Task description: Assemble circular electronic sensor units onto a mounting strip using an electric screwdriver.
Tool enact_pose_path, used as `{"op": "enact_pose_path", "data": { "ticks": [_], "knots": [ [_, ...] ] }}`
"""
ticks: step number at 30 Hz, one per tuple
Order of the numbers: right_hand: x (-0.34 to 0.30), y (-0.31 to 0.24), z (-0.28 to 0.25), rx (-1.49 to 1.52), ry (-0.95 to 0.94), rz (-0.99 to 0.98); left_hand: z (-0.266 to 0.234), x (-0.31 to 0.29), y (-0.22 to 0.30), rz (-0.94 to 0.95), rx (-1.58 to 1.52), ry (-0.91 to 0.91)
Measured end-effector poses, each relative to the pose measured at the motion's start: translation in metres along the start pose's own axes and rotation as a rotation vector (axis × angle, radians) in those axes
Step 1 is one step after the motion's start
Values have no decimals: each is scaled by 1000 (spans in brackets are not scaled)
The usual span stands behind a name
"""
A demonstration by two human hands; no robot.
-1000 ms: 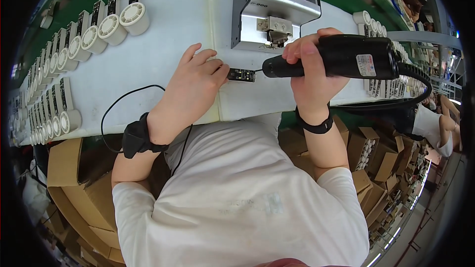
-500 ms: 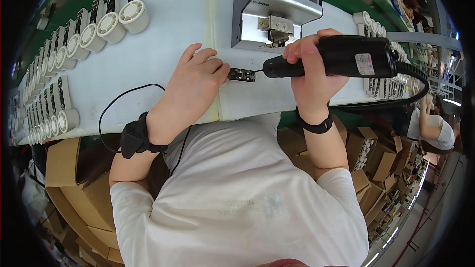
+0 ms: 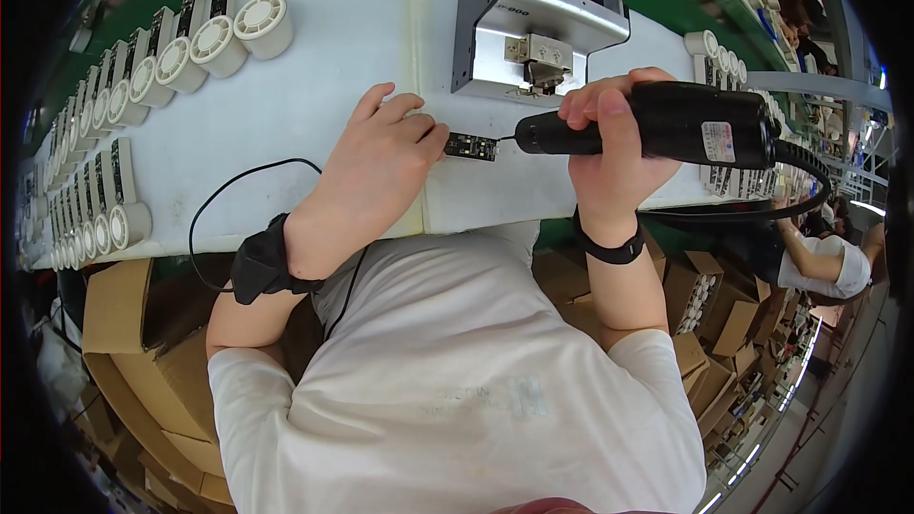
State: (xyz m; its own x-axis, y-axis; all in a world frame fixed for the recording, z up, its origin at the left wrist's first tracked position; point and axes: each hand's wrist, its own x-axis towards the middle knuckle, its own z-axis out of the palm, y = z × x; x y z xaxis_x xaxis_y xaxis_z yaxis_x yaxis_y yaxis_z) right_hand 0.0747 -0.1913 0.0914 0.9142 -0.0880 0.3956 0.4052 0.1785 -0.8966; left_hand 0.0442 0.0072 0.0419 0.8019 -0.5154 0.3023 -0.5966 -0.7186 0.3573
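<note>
circuit board [image 3: 471,146]: small dark strip lying flat on the white table [image 3: 314,86], right in front of the person, just below the grey machine

board's long axis: runs left-right across the picture, one short end toward each hand

left hand [image 3: 381,157]: sits on the board's left end, fingers curled down and pinning it to the table, so this is the hand actually touching it

electric screwdriver [image 3: 657,124]: black, fat-bodied, lying nearly level, also left-right, pretty much in line with the board; tip points left and meets the board's right end

right hand [image 3: 609,148]: closed tight around the screwdriver body, off to the right of the board, not touching the board itself

cable [image 3: 800,181]: thick black one loops off the screwdriver's back end, down and to the right

grey machine [image 3: 538,24]: just behind the board, near the screwdriver tip but apart from it

white round fan parts [image 3: 214,38]: lined up in rows along the far left of the table, well apart from both hands

cardboard boxes [image 3: 114,314]: under the table edge, both sides
</note>
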Motion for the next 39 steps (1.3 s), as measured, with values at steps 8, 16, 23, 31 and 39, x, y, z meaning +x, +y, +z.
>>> {"op": "enact_pose_path", "data": {
  "ticks": [8,16,23,31,39],
  "knots": [
    [1,3,0,-3,0,5,-1,0,0,-1,-7,-16],
    [1,5,2,5,-12,22,0,0,-1,0,-1,-10],
    [0,6,3,-33,-42,1,-1,1,-1,9,16,-20],
    [1,9,4,-83,-116,16,-1,2,-1,5,43,-58],
    [-2,14,2,-108,-225,-30,2,3,-2,42,16,6]
  ]
}}
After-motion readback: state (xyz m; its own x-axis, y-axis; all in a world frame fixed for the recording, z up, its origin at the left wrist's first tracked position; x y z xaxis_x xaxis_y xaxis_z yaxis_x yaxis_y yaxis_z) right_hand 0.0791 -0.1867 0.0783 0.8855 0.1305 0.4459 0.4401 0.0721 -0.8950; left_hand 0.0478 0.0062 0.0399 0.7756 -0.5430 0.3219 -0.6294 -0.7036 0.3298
